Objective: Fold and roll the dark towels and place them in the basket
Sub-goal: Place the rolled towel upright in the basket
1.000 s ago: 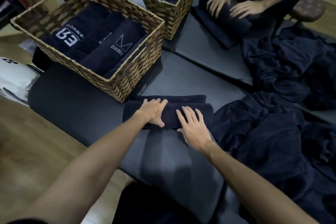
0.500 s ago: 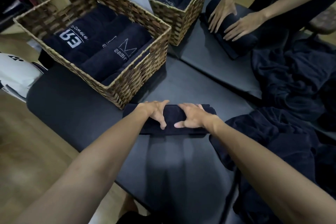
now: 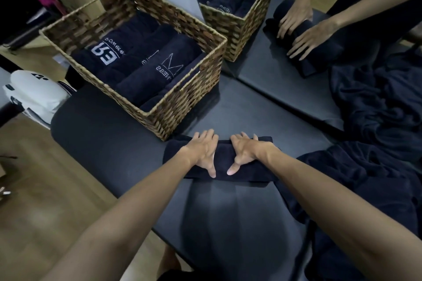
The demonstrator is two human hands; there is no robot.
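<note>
Your hands, left hand [image 3: 203, 151] and right hand [image 3: 245, 153], grip the rolled towel [image 3: 222, 159] crosswise; basket [image 3: 164, 118] sits ahead-left, nearer your left.

I am reaching both bare forearms forward and inward, so that they are converging toward the middle. My left hand [image 3: 203, 150] is lying palm down, fingers curling over the far side and the thumb pointing back toward me. My right hand [image 3: 245, 151] is mirroring it just beside, fingers hooking over the far edge, thumb stretching down and inward. The two thumbs are lying near each other but apart, and both wrists are bending slightly downward
</note>
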